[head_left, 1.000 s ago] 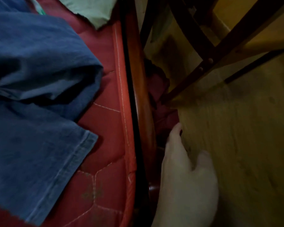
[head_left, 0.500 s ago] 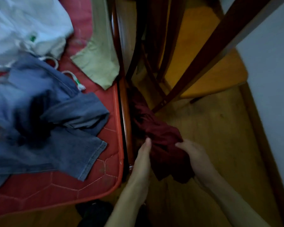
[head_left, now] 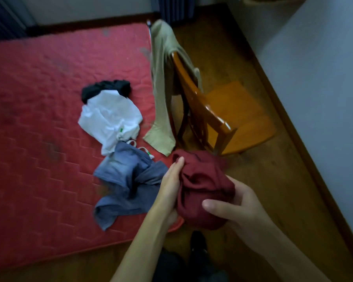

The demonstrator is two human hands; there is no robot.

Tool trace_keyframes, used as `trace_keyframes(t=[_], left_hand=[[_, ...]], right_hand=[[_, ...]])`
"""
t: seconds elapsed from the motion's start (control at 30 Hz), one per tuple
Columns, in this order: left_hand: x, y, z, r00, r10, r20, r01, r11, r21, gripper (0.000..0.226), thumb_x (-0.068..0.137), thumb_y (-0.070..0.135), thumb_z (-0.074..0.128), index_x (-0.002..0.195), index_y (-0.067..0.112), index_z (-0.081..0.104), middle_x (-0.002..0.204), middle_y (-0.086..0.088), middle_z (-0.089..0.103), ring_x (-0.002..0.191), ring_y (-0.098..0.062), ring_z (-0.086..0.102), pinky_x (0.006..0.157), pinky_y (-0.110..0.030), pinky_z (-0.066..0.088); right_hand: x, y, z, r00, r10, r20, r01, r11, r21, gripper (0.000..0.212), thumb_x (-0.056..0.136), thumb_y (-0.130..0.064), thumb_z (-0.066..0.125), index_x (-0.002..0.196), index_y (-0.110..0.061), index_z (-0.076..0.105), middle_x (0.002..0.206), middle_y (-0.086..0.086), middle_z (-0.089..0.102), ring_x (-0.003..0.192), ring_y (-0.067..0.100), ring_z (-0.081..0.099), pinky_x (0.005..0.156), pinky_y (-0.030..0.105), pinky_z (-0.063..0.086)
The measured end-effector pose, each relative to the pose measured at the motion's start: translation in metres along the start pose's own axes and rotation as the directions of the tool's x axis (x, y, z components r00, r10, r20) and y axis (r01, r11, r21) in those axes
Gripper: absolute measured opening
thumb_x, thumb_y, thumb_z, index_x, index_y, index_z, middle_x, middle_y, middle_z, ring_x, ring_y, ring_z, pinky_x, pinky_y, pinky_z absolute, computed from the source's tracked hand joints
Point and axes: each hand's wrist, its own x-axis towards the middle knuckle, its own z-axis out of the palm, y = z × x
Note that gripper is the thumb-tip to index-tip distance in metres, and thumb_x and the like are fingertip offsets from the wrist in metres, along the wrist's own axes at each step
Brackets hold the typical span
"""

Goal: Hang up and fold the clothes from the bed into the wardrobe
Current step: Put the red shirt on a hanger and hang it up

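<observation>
- maroon garment [head_left: 204,186] bunched up between both hands, just over near-right corner of bed [head_left: 39,102]
- left hand [head_left: 171,182]: fingers straight, flat against its left side
- right hand [head_left: 232,208]: curled round its lower right, thumb across front
- jeans [head_left: 126,180], white top [head_left: 110,117] lying near bed's right edge

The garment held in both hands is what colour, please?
The garment is dark red, clearest in the head view.

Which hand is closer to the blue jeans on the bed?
Left. The left hand is just beside the blue jeans, pressed against the maroon garment; the right hand holds that garment's far side.
</observation>
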Motion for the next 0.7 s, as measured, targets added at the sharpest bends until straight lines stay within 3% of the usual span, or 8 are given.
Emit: trace_keyframes(t=[0.1,0.17,0.27,0.37,0.43,0.5,0.57,0.7], left_hand=[[-0.046,0.039,-0.004,0.999,0.039,-0.025,-0.037,0.998,0.054,0.047,0.098,0.043,0.052,0.123,0.007,0.067,0.119,-0.016,0.070,0.111,-0.029,0.067,0.101,-0.042,0.050],[-0.075,0.066,-0.012,0.989,0.143,-0.048,-0.134,0.980,0.149,0.033,0.099,0.029,0.053,0.118,0.007,0.070,0.113,-0.016,0.071,0.100,-0.023,0.068,0.089,-0.032,0.055],[-0.120,0.107,-0.023,0.952,0.301,-0.049,-0.282,0.931,0.233,0.025,0.094,0.007,0.057,0.116,0.006,0.070,0.110,-0.017,0.072,0.092,-0.020,0.068,0.081,-0.026,0.055],[-0.163,0.149,-0.029,0.921,0.366,-0.131,-0.353,0.929,0.111,0.029,0.093,0.011,0.059,0.119,0.007,0.070,0.111,-0.014,0.073,0.098,-0.026,0.069,0.083,-0.033,0.055],[-0.191,0.176,-0.032,0.909,0.396,-0.130,-0.398,0.917,0.012,0.036,0.094,0.009,0.056,0.128,0.002,0.063,0.115,-0.015,0.067,0.097,-0.025,0.065,0.084,-0.033,0.054],[-0.218,0.197,-0.035,0.881,0.458,-0.116,-0.470,0.874,-0.121,0.038,0.093,0.001,0.051,0.130,-0.007,0.057,0.114,-0.019,0.063,0.094,-0.021,0.062,0.084,-0.028,0.055],[-0.241,0.209,-0.034,0.849,0.523,-0.076,-0.526,0.825,-0.205,0.036,0.093,-0.006,0.047,0.128,-0.012,0.055,0.108,-0.019,0.064,0.087,-0.018,0.064,0.079,-0.022,0.057],[-0.270,0.213,-0.022,0.800,0.600,0.006,-0.587,0.784,-0.202,0.033,0.092,-0.008,0.048,0.123,-0.013,0.058,0.096,-0.016,0.066,0.078,-0.015,0.066,0.064,-0.017,0.059]], right_hand=[[-0.020,-0.042,0.014,0.997,-0.074,-0.035,0.077,0.990,0.117,0.060,0.056,-0.025,0.095,0.084,0.009,0.054,0.095,0.015,0.068,0.093,0.027,0.069,0.081,0.034,0.059],[-0.029,-0.069,0.024,0.986,-0.129,-0.107,0.140,0.984,0.112,0.052,0.056,-0.027,0.094,0.069,-0.008,0.048,0.082,0.009,0.064,0.082,0.020,0.068,0.072,0.028,0.059],[-0.036,-0.102,0.042,0.965,-0.139,-0.222,0.140,0.990,-0.012,0.025,0.073,-0.016,0.078,0.091,-0.013,0.062,0.088,0.008,0.072,0.081,0.019,0.072,0.067,0.023,0.059],[-0.039,-0.123,0.058,0.956,-0.174,-0.235,0.115,0.963,-0.244,0.037,0.078,-0.019,0.075,0.114,-0.020,0.067,0.099,0.015,0.074,0.093,0.030,0.072,0.077,0.033,0.062],[-0.042,-0.138,0.068,0.957,-0.236,-0.170,0.148,0.898,-0.413,0.023,0.079,-0.025,0.076,0.101,-0.023,0.075,0.092,0.020,0.071,0.082,0.038,0.068,0.074,0.038,0.059],[-0.044,-0.155,0.078,0.952,-0.299,-0.069,0.207,0.792,-0.574,0.014,0.077,-0.033,0.075,0.089,-0.025,0.077,0.072,0.010,0.064,0.064,0.022,0.059,0.059,0.025,0.050],[-0.045,-0.169,0.090,0.934,-0.356,0.043,0.290,0.678,-0.675,0.023,0.074,-0.040,0.074,0.092,-0.026,0.076,0.064,0.004,0.056,0.058,0.013,0.054,0.058,0.021,0.047],[-0.042,-0.164,0.137,0.924,-0.276,0.265,0.380,0.587,-0.714,0.060,0.065,-0.055,0.079,0.119,-0.035,0.064,0.095,-0.008,0.067,0.088,0.007,0.065,0.081,0.026,0.055]])
